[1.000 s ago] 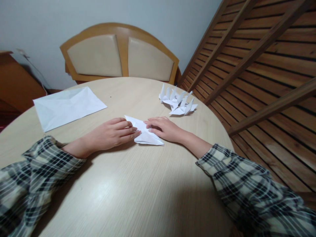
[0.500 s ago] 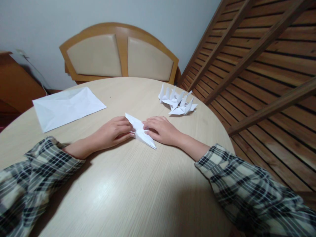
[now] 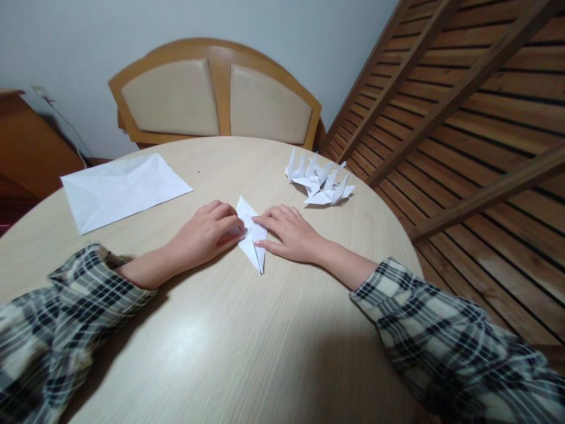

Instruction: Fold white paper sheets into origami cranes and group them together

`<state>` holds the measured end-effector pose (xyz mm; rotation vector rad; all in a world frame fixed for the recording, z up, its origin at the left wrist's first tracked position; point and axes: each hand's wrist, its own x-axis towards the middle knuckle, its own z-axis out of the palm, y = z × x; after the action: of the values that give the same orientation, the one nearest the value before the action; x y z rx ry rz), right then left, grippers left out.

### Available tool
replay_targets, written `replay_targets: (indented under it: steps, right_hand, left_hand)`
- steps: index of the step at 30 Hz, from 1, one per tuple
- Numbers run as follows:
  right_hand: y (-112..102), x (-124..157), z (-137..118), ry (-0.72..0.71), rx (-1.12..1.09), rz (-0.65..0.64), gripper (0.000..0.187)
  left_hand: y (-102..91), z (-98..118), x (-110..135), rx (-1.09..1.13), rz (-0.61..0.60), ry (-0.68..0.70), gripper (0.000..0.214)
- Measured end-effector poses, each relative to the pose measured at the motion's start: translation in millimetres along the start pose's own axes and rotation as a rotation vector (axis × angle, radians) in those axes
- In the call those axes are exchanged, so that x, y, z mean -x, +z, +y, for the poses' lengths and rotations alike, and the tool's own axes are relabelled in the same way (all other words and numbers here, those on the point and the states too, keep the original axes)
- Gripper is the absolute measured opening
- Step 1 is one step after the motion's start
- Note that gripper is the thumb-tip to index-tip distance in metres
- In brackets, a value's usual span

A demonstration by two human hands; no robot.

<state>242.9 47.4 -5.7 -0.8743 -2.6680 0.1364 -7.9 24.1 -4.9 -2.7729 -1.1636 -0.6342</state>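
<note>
A folded white paper, long and diamond-shaped with a slit down its near half, lies on the table between my hands. My left hand pinches its left side, fingers curled so that the tips partly hide that edge. From the other side, my right hand has thumb and forefinger on the right part of the paper, the two apart from each other. One point of the paper faces me and the other points away.
Several folded paper cranes stand clustered at the table's far right. A creased white sheet lies at the far left of the round wooden table. Beyond are a padded chair back and, to the right, a slatted wood partition.
The folded paper has turned so its near point now aims more straight toward me, and it looks narrower. Both hands have stayed close to it.
</note>
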Motion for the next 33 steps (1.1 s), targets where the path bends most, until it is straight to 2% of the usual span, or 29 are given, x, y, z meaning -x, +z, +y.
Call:
replay_targets:
  steps: [6,14,25,33]
  right_hand:
    - [1,-2,-1,0.038,0.013,0.005,0.044]
    - [2,-3,-6,0.086,0.019,-0.006,0.036]
    - [2,-3,-5,0.072,0.002,0.011,0.034]
    - [3,-5,-3,0.12,-0.065,0.083,0.034]
  left_hand:
    - [-2.5,12,-3,-0.123,-0.063,-0.027,0.027]
    - [-5.6,29,-1,-0.133,-0.118,-0.135,0.066]
    - [-4.5,37,2,-0.14,-0.149,-0.175,0.087]
    - [-3.9,27,0,0.02,-0.142,-0.224,0.07]
